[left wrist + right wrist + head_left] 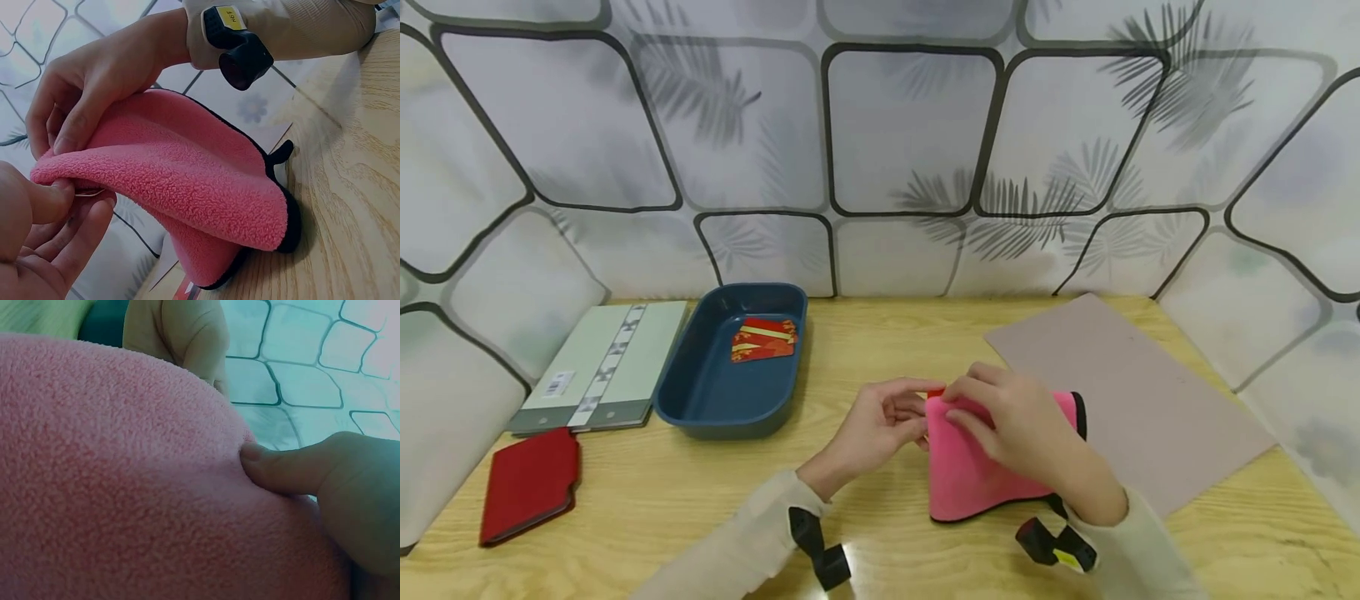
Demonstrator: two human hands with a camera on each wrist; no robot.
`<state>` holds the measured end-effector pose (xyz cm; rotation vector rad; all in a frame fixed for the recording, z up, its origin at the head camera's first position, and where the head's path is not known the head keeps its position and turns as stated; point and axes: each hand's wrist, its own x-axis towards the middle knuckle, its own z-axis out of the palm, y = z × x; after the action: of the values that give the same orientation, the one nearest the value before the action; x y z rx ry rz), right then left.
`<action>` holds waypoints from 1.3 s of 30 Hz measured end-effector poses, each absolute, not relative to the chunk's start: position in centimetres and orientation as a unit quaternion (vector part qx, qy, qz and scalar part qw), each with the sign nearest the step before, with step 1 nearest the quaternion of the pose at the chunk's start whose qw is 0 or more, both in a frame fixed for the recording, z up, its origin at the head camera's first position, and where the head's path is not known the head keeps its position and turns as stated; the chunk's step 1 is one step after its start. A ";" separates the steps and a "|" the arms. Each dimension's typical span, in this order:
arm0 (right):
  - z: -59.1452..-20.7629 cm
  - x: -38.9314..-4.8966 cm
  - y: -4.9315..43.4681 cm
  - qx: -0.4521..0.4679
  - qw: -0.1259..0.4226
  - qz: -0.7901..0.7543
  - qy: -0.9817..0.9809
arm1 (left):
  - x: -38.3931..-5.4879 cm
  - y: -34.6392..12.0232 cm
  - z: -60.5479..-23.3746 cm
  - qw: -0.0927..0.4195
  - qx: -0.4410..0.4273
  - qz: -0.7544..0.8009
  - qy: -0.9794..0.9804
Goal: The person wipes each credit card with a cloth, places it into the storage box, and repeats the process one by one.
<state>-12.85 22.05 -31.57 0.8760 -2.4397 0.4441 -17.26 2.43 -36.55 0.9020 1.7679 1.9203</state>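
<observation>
A pink fleece cloth (966, 467) with black edging lies partly on the table, its upper edge lifted between both hands. My right hand (1018, 425) pinches that edge; the thumb presses into the fleece in the right wrist view. My left hand (880, 425) is at the cloth's left corner, thumb and fingers curled around a small red piece (935, 392) that shows just above the cloth. Most of this piece is hidden, so its kind is unclear. From the left wrist, the left thumb (56, 200) meets the folded cloth (181, 175), with a thin pale edge beneath.
A blue tray (718, 429) holds several red-and-gold packets (763, 340). Left of it are a pale green album (598, 350) and a red wallet-like case (527, 487). A grey-brown sheet (1135, 392) lies at the right. Patterned fabric walls (910, 133) close off the back and sides.
</observation>
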 end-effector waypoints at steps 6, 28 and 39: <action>-31.1 -13.1 22.6 0.306 0.239 0.164 -0.907 | -17.7 2.2 -36.3 0.177 0.341 0.664 0.642; -30.0 -13.8 25.5 0.257 0.243 0.141 -0.925 | -17.7 1.1 -36.2 0.162 0.317 0.666 0.655; -31.4 -13.3 23.0 0.322 0.271 0.152 -0.894 | -17.5 1.7 -36.3 0.191 0.318 0.677 0.636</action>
<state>-13.34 22.99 -31.37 0.8666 -2.4099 0.4106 -17.54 1.68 -36.29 0.8930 1.7856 1.9008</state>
